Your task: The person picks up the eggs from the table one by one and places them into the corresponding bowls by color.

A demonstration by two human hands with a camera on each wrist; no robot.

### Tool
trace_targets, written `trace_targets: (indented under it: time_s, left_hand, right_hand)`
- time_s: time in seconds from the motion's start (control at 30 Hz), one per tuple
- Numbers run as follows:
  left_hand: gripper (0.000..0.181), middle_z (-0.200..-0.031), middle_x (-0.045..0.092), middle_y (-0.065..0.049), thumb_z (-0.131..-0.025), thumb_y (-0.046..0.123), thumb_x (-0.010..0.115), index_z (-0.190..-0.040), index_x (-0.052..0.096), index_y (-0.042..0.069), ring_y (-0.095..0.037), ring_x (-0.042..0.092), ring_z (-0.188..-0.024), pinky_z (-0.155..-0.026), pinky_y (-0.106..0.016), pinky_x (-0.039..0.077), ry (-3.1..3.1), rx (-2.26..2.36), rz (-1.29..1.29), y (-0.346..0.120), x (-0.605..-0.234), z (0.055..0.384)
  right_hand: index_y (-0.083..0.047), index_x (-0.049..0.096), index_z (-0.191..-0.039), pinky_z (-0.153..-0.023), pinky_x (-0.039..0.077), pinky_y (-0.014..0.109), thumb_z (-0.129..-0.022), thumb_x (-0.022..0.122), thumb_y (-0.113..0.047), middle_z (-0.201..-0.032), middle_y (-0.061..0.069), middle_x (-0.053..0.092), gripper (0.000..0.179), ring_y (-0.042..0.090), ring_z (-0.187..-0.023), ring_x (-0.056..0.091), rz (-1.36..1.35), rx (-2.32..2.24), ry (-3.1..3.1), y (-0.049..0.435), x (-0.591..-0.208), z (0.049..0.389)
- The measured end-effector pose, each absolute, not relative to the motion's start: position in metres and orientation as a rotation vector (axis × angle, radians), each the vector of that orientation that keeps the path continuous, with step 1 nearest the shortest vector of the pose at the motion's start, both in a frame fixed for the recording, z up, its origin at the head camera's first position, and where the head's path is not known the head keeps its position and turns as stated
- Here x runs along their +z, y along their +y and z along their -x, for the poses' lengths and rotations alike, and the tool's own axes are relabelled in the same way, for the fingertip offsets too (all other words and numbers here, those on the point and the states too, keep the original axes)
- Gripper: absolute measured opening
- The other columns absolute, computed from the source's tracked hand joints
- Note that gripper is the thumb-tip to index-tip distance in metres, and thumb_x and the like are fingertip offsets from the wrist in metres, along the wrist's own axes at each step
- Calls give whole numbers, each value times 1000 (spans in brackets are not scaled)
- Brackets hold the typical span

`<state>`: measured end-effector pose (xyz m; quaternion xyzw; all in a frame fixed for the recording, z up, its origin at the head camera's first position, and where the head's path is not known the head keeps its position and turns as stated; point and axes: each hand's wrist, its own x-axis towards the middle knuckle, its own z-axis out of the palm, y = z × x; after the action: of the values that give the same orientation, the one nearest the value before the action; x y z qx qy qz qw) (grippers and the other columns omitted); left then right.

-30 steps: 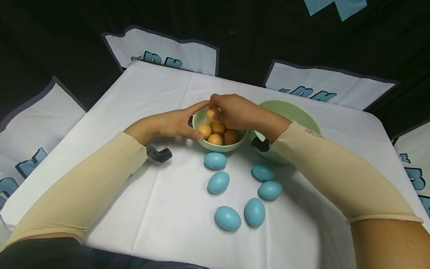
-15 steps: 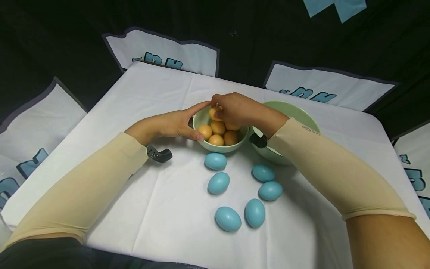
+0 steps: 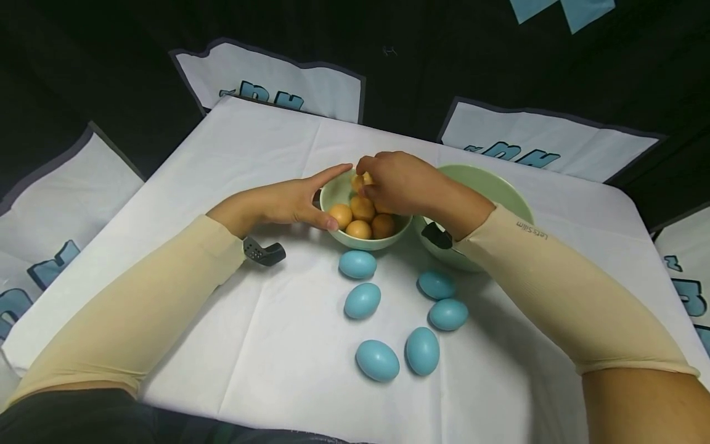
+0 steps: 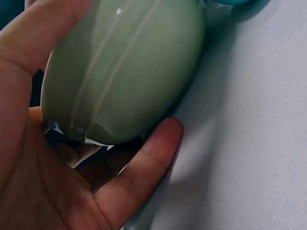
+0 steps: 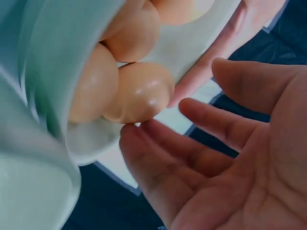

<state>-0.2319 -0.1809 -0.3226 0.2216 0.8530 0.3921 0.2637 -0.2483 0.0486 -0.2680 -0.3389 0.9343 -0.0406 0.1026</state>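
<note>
Our right hand (image 3: 396, 179) has shifted slightly rightward, fingers spread, not pinching, tips at an orange-brown egg (image 5: 146, 93) inside the small green bowl (image 3: 333, 192). Our left hand (image 3: 291, 200), fingers spread, cups the bowl; we should grip gently, keeping it steady.

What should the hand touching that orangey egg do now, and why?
Probably the right hand should curl more around the orange egg: in its wrist view two fingertips touch the egg but others stand apart, while the left hand holds the small green bowl.

Booth-like space: black curtain (image 3: 407, 80), white tablecloth (image 3: 294, 351)
</note>
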Motion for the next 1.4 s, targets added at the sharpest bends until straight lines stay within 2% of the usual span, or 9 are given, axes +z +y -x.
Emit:
trace_targets:
  time_s: [0.3, 0.43, 0.53, 0.67, 0.77, 0.93, 1.03, 1.3, 1.4]
  left_hand:
    - [103, -154, 28, -1, -81, 42, 77, -153, 3, 47, -23, 36, -130, -111, -48, 27, 2292, 1065, -606, -180, -325, 233]
    - [103, -153, 29, 0, -81, 43, 77, -152, 3, 48, -23, 39, -128, -109, -48, 30, 2299, 1059, -604, -179, -323, 233]
    - [104, -155, 26, 2, -81, 43, 77, -152, 3, 48, -23, 38, -129, -110, -47, 29, 2298, 1059, -601, -178, -323, 233]
    - [104, -156, 23, 3, -81, 40, 78, -153, 2, 46, -21, 34, -133, -113, -48, 25, 2272, 1086, -599, -178, -322, 234]
    - [104, -156, 22, 2, -81, 39, 77, -153, 2, 46, -21, 33, -134, -114, -50, 24, 2263, 1095, -600, -178, -322, 234]
    - [104, -156, 23, 3, -82, 39, 77, -154, 3, 44, -21, 30, -135, -115, -52, 20, 2280, 1089, -608, -178, -323, 233]
    - [103, -157, 22, 3, -82, 38, 77, -154, 3, 44, -20, 27, -137, -116, -53, 17, 2283, 1094, -609, -178, -323, 232]
    - [103, -158, 22, 6, -81, 40, 77, -153, 4, 47, -19, 26, -139, -116, -52, 15, 2298, 1078, -585, -178, -323, 233]
    - [103, -158, 20, 6, -81, 39, 77, -153, 4, 47, -19, 24, -141, -117, -52, 14, 2280, 1094, -575, -178, -324, 233]
  right_hand:
    - [-19, 48, -141, -104, 41, 42, -98, 55, -39, -129, -2, 57, 48, 17, -112, 50, 926, -155, 2602, 51, -275, 245]
    - [-20, 48, -141, -104, 41, 43, -98, 54, -42, -133, 0, 57, 50, 16, -116, 51, 942, -208, 2598, 58, -272, 239]
    - [-22, 50, -138, -98, 45, 41, -97, 54, -42, -124, -4, 59, 46, 16, -109, 54, 952, -268, 2590, 67, -269, 231]
    - [-27, 57, -119, -80, 47, 35, -95, 57, -42, -99, -4, 60, 28, 16, -91, 56, 971, -369, 2544, 78, -266, 221]
    - [-28, 58, -111, -75, 47, 34, -95, 59, -43, -94, -3, 61, 23, 17, -87, 57, 986, -434, 2497, 86, -267, 215]
    - [-26, 59, -125, -86, 48, 32, -95, 59, -46, -109, -12, 61, 37, 12, -97, 57, 986, -564, 2493, 97, -269, 209]
    - [-27, 60, -127, -92, 48, 32, -94, 59, -47, -114, -16, 61, 39, 9, -103, 57, 970, -673, 2504, 104, -269, 207]
    - [-23, 63, -124, -95, 49, 35, -95, 63, -25, -120, -4, 65, 28, 10, -110, 59, 971, -890, 2395, 122, -274, 202]
    - [-22, 64, -122, -95, 50, 35, -95, 64, -23, -120, -3, 66, 27, 10, -111, 60, 947, -958, 2359, 126, -278, 202]
